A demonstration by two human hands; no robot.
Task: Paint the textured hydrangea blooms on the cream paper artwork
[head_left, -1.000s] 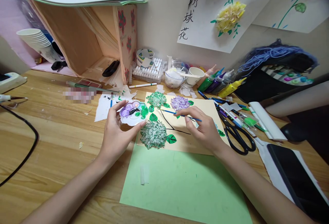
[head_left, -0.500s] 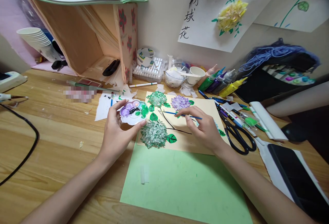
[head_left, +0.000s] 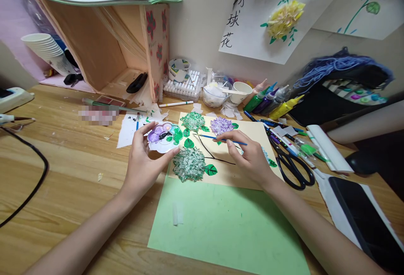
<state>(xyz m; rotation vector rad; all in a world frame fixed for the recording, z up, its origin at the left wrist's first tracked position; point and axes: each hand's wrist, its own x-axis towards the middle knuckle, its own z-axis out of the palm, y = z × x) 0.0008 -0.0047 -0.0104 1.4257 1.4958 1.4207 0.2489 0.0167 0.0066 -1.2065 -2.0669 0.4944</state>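
Observation:
My left hand (head_left: 148, 157) grips a flower-shaped paint palette (head_left: 160, 144) by its edges; purple, black and green paint lie in it. In my right hand (head_left: 244, 153) is a thin blue paintbrush (head_left: 206, 137), pinched between the fingers, its tip pointing left near a painted dark stem. Beneath it lies a cream sheet (head_left: 227, 178) with a large green-and-white flower (head_left: 190, 164), a smaller green flower (head_left: 193, 121) and a purple flower (head_left: 221, 126). Green leaves (head_left: 211, 169) sit beside the dark stems. My right hand hides part of the sheet.
Under the cream sheet is green paper (head_left: 221, 228). Black scissors (head_left: 295, 169), several markers and a phone-like black slab (head_left: 362, 212) lie to the right. Behind stand paint bottles (head_left: 285, 107), a paper cup (head_left: 240, 93) and a marker box (head_left: 184, 86). A black cable (head_left: 42, 174) curves at left.
The brush tip has shifted slightly to the right along with a small motion of my right hand. My left hand and the palette stay in place.

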